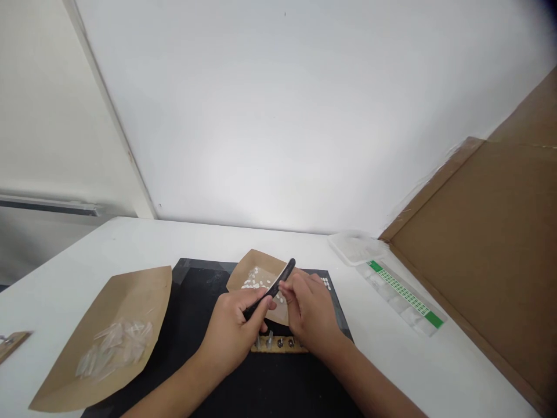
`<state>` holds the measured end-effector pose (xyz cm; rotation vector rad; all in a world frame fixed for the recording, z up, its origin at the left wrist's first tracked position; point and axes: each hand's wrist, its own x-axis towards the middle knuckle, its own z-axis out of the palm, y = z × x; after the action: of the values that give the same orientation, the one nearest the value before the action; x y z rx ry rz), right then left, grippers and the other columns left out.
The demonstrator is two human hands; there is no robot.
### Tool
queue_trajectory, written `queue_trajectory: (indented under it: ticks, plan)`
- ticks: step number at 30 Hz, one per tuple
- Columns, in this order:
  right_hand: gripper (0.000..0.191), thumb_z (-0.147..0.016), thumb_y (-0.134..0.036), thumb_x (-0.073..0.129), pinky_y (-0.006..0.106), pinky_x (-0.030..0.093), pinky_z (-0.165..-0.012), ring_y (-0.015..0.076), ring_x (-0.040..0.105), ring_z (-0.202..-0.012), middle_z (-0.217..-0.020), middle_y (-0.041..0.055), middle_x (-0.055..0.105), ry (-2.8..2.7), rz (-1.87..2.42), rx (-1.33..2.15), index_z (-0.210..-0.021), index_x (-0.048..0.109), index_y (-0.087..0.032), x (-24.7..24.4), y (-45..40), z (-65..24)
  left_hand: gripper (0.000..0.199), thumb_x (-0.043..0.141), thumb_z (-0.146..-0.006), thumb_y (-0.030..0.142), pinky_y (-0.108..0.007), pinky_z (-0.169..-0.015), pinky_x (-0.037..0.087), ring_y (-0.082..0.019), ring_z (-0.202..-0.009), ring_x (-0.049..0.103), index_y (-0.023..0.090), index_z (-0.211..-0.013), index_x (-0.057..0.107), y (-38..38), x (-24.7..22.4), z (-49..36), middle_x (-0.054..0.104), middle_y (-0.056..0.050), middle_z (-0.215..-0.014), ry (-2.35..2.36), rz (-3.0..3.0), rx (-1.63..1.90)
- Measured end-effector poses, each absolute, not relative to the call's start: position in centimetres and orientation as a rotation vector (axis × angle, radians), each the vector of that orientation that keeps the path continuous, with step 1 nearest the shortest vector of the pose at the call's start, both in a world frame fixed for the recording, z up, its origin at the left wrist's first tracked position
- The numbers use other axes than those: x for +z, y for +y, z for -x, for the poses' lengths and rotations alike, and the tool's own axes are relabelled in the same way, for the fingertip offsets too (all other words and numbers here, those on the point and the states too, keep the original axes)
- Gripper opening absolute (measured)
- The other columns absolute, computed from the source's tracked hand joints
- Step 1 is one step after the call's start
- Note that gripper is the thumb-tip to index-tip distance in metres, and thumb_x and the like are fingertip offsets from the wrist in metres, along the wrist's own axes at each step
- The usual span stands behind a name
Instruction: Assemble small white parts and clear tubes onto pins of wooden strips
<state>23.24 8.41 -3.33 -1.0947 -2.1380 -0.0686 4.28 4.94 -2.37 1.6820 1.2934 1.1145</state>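
My left hand [235,328] grips a dark, slightly curved strip [285,273], which slants up to the right. My right hand [311,307] is beside the strip, its thumb and fingertips pinched together near the middle; whatever is between them is too small to tell. Behind the hands lies a brown paper tray [252,261] with small white oval pieces [252,283]. Below the hands a narrow yellowish strip [286,349] holds several small metal parts and clear pieces. A black mat [278,386] lies beneath.
A larger brown paper tray [134,284] with clear plastic pieces stands at the left. On the right are a clear lid [357,248] and a green-labelled plastic packet [404,296], near a cardboard panel [487,244]. More white pieces lie behind my right hand. A wooden piece sits far left.
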Motion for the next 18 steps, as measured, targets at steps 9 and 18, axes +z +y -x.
queue_trajectory:
  ticks: [9,18]
  plan:
    - [0.026,-0.104,-0.017,0.045,0.034,0.03,-0.07,0.0182,0.055,-0.064,-0.071,-0.0003,0.06,-2.228,1.063,0.003,-0.079,0.045,-0.023,-2.2,8.3,-22.9,0.03,0.059,-0.1,0.036,-0.024,-0.061,0.059,-0.015,-0.06,0.072,0.02,-0.088,0.08,5.3,-2.5,-3.6,0.08,-0.004,-0.088,1.262,-1.797,1.139]
    - [0.027,-0.105,-0.018,0.045,0.033,0.03,-0.07,0.0179,0.053,-0.064,-0.07,-0.0001,0.059,-2.165,1.092,-0.03,-0.079,0.045,-0.023,-2.6,8.5,-22.6,0.025,0.06,-0.1,0.028,-0.023,-0.061,0.061,-0.015,-0.059,0.072,0.021,-0.087,0.081,5.5,-2.8,-3.1,0.081,-0.003,-0.086,1.235,-1.953,1.258]
